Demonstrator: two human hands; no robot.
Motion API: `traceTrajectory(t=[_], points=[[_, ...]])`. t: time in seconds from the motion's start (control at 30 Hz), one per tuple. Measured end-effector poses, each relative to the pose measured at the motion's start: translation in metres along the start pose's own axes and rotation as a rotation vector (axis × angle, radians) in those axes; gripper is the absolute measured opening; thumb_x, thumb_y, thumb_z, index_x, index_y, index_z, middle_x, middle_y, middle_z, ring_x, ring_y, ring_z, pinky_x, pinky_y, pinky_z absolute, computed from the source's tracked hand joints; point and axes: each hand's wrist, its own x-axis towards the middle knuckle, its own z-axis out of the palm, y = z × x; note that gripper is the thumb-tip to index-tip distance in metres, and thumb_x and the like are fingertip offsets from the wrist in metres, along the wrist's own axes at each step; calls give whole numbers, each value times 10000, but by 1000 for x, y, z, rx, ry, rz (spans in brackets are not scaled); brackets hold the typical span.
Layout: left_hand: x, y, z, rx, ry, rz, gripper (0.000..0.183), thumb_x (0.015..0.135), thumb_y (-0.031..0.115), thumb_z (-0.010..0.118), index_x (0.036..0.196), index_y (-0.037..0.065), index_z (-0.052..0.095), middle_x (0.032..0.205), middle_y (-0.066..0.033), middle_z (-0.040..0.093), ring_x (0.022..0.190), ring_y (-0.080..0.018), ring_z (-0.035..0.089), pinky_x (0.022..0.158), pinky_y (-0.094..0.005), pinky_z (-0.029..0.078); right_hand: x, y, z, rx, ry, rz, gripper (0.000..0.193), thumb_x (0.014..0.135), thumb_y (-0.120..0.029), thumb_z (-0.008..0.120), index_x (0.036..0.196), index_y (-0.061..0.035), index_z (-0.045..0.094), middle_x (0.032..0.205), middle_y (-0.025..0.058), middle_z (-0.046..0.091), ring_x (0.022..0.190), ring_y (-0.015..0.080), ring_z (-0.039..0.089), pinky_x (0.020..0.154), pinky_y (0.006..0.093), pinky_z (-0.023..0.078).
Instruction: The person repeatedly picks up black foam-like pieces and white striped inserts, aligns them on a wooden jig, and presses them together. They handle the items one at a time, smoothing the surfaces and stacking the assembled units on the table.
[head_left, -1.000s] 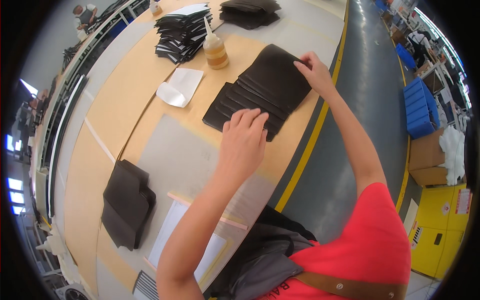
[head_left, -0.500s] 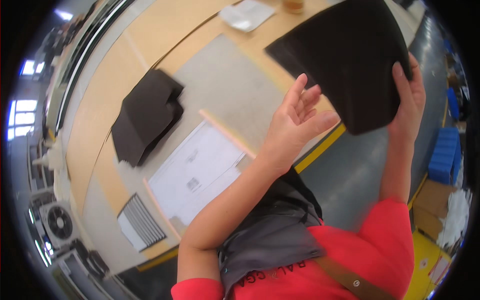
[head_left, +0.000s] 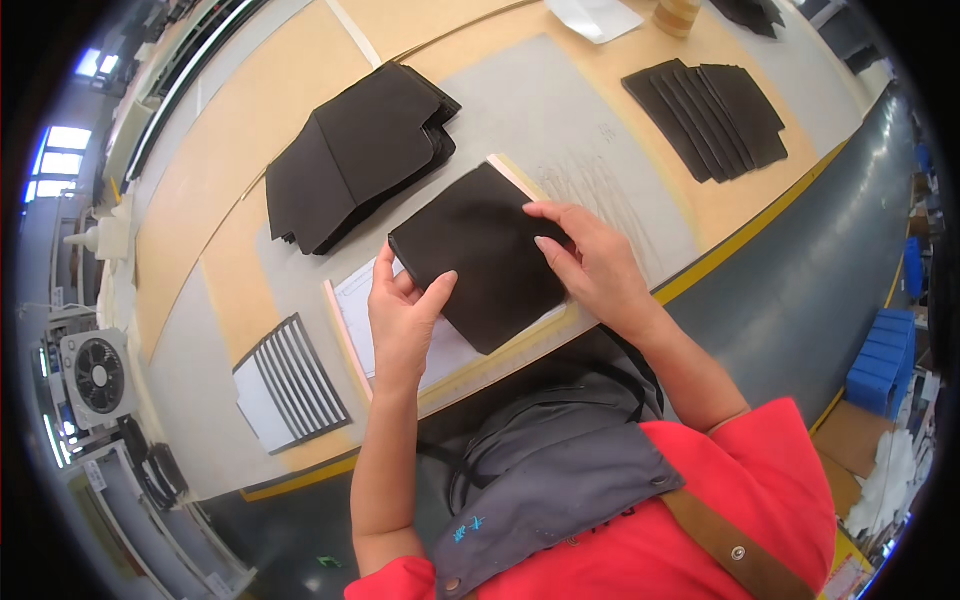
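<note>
Between my two hands is a black, leather-like panel (head_left: 485, 255), roughly square, held over a white printed sheet (head_left: 455, 350) on the table. My left hand (head_left: 405, 315) pinches its left edge, thumb on top and fingers beneath. At the opposite edge my right hand (head_left: 595, 260) grips with thumb and forefinger on the upper face. A stack of larger black pieces (head_left: 360, 150) lies just beyond, to the left. Farther right, several black panels (head_left: 705, 120) rest overlapping in a fan.
White strips with black edges (head_left: 295, 385) lie at the table's near left. A white paper (head_left: 595, 18) and a roll of tape (head_left: 677, 15) sit at the far side. Yellow tape (head_left: 740, 250) marks the table edge. Beyond the aisle stand blue bins (head_left: 882, 360); a fan (head_left: 98, 375) is at left.
The black panel has come down from the upper right to in front of me. My left hand, open and apart from it before, now grips it too. The view has shifted, showing the fanned panels.
</note>
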Motion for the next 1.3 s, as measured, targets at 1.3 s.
traceTrajectory(t=[1.3], points=[[25, -28, 60, 1186, -119, 845, 428, 917, 54, 686, 1337, 97, 622, 1326, -75, 594, 1253, -291, 555, 1050, -410, 438, -34, 33, -36, -503, -79, -362, 310, 847, -182, 755, 1157, -186, 773, 1239, -101, 703, 963, 158, 573, 870, 311, 410]])
